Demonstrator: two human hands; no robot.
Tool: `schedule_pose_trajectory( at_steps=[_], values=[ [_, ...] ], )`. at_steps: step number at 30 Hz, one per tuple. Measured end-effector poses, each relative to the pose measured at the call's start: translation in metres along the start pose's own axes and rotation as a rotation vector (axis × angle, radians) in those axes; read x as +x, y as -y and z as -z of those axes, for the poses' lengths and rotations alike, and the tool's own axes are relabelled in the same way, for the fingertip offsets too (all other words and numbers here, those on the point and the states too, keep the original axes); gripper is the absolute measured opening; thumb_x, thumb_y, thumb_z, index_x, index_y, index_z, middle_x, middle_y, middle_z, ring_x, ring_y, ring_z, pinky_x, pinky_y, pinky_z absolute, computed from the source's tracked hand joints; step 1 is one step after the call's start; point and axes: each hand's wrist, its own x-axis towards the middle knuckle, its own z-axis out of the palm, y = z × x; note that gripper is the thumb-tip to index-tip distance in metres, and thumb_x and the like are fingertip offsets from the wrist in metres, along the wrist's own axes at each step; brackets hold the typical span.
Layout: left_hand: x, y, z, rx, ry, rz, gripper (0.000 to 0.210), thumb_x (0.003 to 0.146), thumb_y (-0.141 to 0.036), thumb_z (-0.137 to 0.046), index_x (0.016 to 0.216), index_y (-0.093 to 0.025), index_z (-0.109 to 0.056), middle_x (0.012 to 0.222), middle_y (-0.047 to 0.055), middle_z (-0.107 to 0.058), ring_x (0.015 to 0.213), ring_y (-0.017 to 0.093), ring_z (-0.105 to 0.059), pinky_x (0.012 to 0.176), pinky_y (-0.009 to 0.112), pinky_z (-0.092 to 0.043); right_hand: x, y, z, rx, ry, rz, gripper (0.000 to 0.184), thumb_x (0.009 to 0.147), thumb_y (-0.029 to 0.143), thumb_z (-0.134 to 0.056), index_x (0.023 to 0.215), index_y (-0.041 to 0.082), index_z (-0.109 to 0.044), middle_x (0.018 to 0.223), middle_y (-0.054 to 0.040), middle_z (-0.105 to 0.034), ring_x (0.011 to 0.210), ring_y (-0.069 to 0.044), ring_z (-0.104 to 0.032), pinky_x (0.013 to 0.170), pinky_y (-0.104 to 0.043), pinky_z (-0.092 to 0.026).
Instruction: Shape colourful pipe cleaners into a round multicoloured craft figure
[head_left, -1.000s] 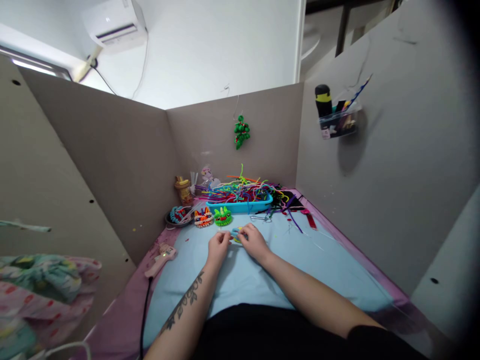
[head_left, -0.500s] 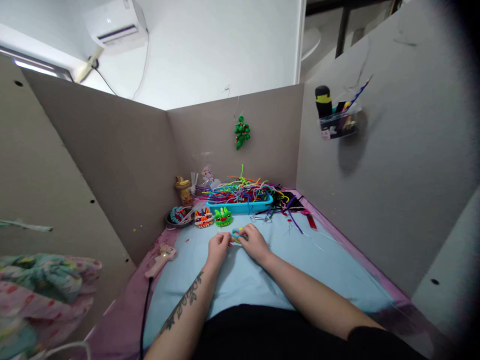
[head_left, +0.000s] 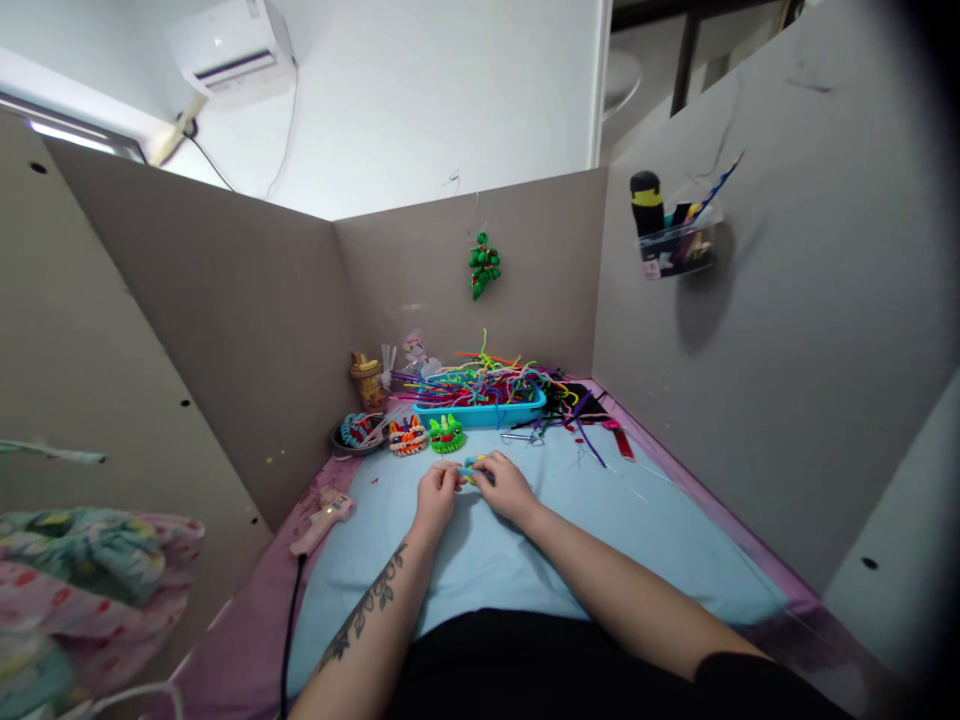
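Observation:
Between my hands, above the light blue cloth, is a small blue and yellow pipe-cleaner piece. My left hand pinches its left side with thumb and fingers. On its right side my right hand grips it, fingers curled around the edge. Much of the piece is hidden by my fingers. Just beyond my hands sit a green pipe-cleaner animal head and an orange and white one, side by side on the cloth.
A blue tray heaped with coloured pipe cleaners stands at the back. Scissors lie in front of it. On the left are a dark bowl and a pink corded glue gun. Grey partitions enclose the table.
The blue and yellow piece has turned between my fingers, showing a flatter blue strip now. My hands stay in nearly the same place.

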Motion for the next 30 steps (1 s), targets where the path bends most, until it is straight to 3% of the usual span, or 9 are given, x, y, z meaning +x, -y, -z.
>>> schedule_pose_trajectory(
  at_steps=[9,15,30],
  values=[
    [0.0,-0.0035,-0.0001,-0.06,0.055,0.021,0.027,0.074,-0.037,-0.056,0.085,-0.013,-0.063,0.066,0.003,-0.063,0.057,0.013,-0.056,0.056,0.025,-0.044,0.0,0.0036,0.0047,-0.025,-0.033,-0.021,0.009,0.077,0.016,-0.052,0.071,0.019,-0.058,0.077,-0.0023,-0.054,0.079,-0.016,-0.052,0.073,-0.027,-0.04],
    [0.0005,-0.0044,-0.0007,-0.077,0.025,0.05,0.03,0.071,-0.039,-0.059,0.085,-0.013,-0.063,0.074,0.007,-0.066,0.067,0.017,-0.061,0.058,0.025,-0.044,0.0002,0.0045,0.0049,-0.024,-0.042,-0.012,0.011,0.078,0.014,-0.05,0.071,0.02,-0.057,0.075,-0.0015,-0.053,0.077,-0.016,-0.051,0.072,-0.026,-0.039],
    [-0.0009,-0.006,0.0016,-0.021,-0.032,-0.024,0.02,0.073,-0.036,-0.056,0.073,-0.015,-0.057,0.064,0.0,-0.058,0.061,0.013,-0.054,0.059,0.023,-0.04,-0.0008,0.0023,0.0026,-0.025,-0.028,0.029,0.004,0.075,0.016,-0.057,0.077,0.02,-0.057,0.082,-0.0016,-0.054,0.086,-0.016,-0.051,0.078,-0.027,-0.039]
  ],
)
